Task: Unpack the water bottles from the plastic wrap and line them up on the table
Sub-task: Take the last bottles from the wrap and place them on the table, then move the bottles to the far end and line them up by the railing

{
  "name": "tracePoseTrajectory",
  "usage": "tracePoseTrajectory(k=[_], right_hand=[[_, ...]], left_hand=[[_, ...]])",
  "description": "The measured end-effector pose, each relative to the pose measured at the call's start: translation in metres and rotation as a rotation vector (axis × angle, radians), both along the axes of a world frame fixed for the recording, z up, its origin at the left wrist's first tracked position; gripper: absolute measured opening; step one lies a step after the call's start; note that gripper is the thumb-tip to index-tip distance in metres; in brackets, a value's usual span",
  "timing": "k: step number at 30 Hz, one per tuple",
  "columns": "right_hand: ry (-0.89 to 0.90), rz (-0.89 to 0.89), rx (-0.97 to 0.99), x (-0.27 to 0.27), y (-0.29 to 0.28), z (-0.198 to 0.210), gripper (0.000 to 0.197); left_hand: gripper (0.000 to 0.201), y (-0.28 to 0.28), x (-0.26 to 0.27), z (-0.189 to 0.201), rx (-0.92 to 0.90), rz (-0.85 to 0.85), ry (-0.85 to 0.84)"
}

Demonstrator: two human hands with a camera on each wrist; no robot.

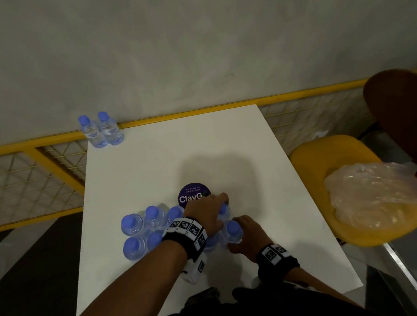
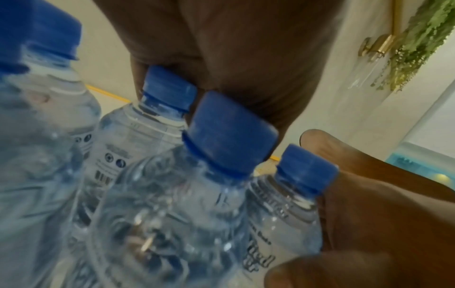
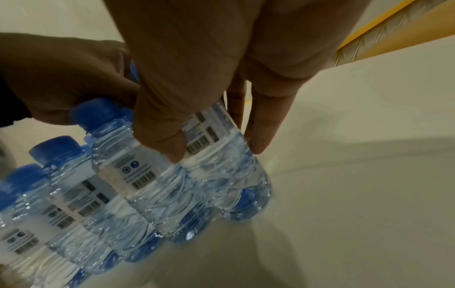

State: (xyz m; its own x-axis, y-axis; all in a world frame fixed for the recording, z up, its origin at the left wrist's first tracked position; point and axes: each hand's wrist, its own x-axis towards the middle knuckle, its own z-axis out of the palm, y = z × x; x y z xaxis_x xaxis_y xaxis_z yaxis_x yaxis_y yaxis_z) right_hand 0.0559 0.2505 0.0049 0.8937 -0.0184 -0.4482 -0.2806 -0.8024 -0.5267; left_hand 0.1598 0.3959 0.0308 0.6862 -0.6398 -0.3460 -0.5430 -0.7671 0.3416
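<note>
Two bottles at the cluster's right end are gripped, one by the left hand and one by the right hand, seemingly for joining the pair begun at the desk's far-left corner.

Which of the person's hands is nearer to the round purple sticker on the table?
Left. The left hand reaches over the bottles, its fingers right beside the purple sticker. The right hand grips a bottle nearer the person.

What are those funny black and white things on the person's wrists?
Both forearms are bare, with no sleeves. The left hand and right hand are gloveless. Each wrist wears a black strap carrying white square tags printed with blocky black patterns.
</note>
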Motion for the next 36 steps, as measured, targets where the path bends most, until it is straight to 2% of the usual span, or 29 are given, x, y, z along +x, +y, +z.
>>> tracePoseTrajectory(k=[6,11,16,22,23,25,26,29,30,33,36], right_hand=[[-0.032,-0.059,0.048,0.004,0.001,0.005,0.062],[-0.046,-0.026,0.042,0.012,0.005,0.0,0.057],[-0.054,-0.026,0.02,0.012,0.0,-0.008,0.066],[-0.009,-0.006,0.028,0.015,-0.004,-0.016,0.056],[-0.004,-0.01,0.037,0.016,-0.004,-0.014,0.059],[0.006,0.003,0.042,0.016,-0.004,-0.003,0.076],[0.004,0.015,0.042,0.015,-0.004,0.005,0.086],[-0.061,-0.129,0.116,0.008,-0.015,0.018,0.116],[-0.11,-0.152,0.125,0.006,-0.017,0.026,0.117],[-0.264,-0.039,0.121,0.011,-0.014,0.042,0.093],[-0.378,0.161,0.13,0.026,0.007,0.071,0.061]], left_hand=[[0.036,0.0,0.011,-0.005,-0.003,-0.004,0.03],[0.033,-0.001,0.013,-0.009,-0.006,0.026,0.044],[0.032,-0.002,0.016,-0.008,0.02,0.024,0.06],[0.036,-0.001,0.013,-0.01,0.011,0.031,0.056],[0.045,0.001,0.013,-0.01,-0.009,0.038,0.064],[0.067,0.007,0.011,-0.005,-0.071,0.068,0.087],[0.071,0.012,0.01,-0.001,-0.11,0.088,0.079],[0.058,0.031,0.003,0.015,-0.237,0.137,-0.051],[0.05,0.041,-0.001,0.02,-0.284,0.148,-0.101],[0.038,0.079,-0.015,0.033,-0.383,0.215,-0.219],[0.044,0.121,-0.029,0.032,-0.406,0.344,-0.283]])
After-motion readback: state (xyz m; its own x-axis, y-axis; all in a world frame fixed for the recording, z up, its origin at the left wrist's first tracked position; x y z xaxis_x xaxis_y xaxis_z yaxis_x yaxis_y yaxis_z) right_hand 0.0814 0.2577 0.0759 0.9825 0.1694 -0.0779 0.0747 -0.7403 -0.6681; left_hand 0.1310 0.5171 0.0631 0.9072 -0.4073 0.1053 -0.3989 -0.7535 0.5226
